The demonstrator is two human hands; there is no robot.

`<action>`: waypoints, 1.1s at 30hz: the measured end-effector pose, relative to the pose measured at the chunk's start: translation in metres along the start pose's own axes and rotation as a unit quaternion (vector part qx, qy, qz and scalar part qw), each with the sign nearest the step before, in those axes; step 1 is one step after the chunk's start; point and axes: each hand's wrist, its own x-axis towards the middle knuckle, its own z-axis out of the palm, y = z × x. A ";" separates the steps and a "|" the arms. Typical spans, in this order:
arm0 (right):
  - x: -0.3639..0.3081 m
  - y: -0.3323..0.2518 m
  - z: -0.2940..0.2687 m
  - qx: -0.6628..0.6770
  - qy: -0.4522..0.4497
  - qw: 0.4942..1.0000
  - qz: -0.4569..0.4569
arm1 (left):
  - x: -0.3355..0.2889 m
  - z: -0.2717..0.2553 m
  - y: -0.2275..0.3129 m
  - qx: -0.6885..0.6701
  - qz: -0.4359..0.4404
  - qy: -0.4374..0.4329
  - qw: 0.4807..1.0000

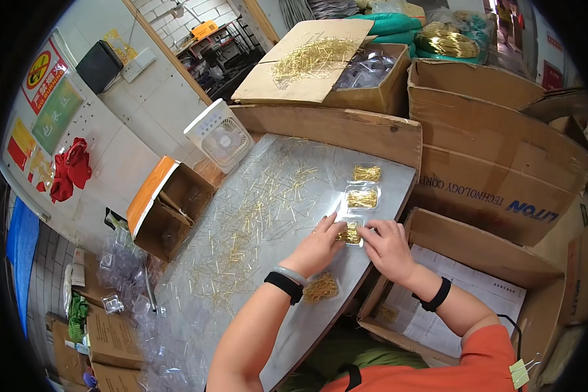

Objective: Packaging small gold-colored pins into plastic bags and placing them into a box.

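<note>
A small clear plastic tray of gold wire pins [349, 234] lies on the grey table [287, 242] between my hands. My left hand [321, 240] grips its left side, with fingertips on the pins. From the other side my right hand [385, 247] closes on its right edge, fingers bent and partly hidden. Two more trays of gold pins, a middle one [362, 198] and a far one [366, 173], line up beyond it. Nearer me, by my left wrist, sits a tray heaped with pins [321, 287]. Loose gold pins [242, 225] are scattered across the table's left and middle.
A wooden board [346, 130] borders the table's far side. On the left stand a white fan [225, 138] and an orange-edged box [170, 209]. At my right is an open carton [490, 251] with paper inside. Pins pile on cardboard [320, 55] at the back.
</note>
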 end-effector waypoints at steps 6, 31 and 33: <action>-0.003 0.001 0.002 -0.039 0.011 0.999 0.014 | 0.002 0.008 -0.003 -0.002 0.018 0.015 1.000; -0.001 -0.022 0.024 -0.114 0.014 0.993 0.030 | -0.018 -0.007 -0.008 -0.194 -0.073 -0.081 0.975; -0.001 -0.016 0.020 -0.045 0.023 0.996 0.069 | -0.022 -0.009 -0.008 -0.193 -0.066 -0.076 0.976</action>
